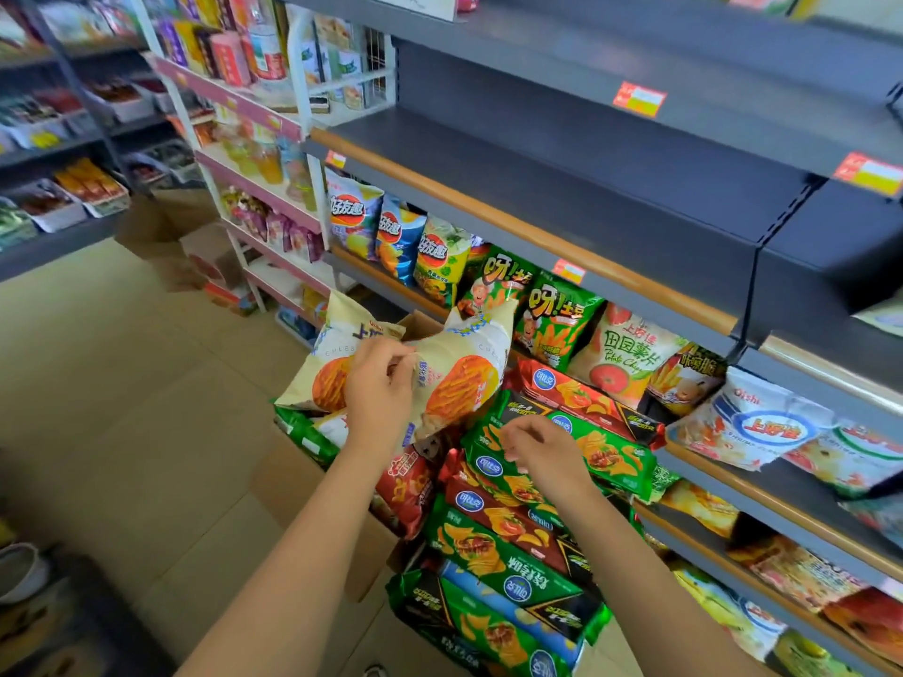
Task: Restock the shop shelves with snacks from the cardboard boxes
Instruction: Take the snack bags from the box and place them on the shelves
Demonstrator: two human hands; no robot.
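**Snack bags: hand positions at the open cardboard box**

Snack bags fill the cardboard box [312, 486], which stands on the floor at the foot of the grey shelving [586, 197], at 6 o'clock in the view. Only the tan side wall and one flap of the box are visible; the stock is heaped above its rim.

1. Left hand [378, 388]: positioned above the box at 11 o'clock from the right hand. Its fingers [398, 356] are curled and pinch the edge of a cream chip bag [464, 378], which is raised clear of the heap and tilted. A second cream chip bag [325, 364] sits directly behind the hand, at 9 o'clock from the first; whether the hand also holds it cannot be determined.

2. Right hand [542, 449]: lowered onto a green chip sleeve [611, 456] at the top of the heap. The fingers are bent and contact the wrapper; a closed grip cannot be confirmed.

3. Heap: further green, red and blue sleeves are stacked below the right hand, toward 6 o'clock.

4. Shelving: the two upper shelves, at 12 to 2 o'clock, carry orange price tags [639, 99]. The shelf below them holds a row of upright chip bags [562, 324], just beyond the raised cream bag.
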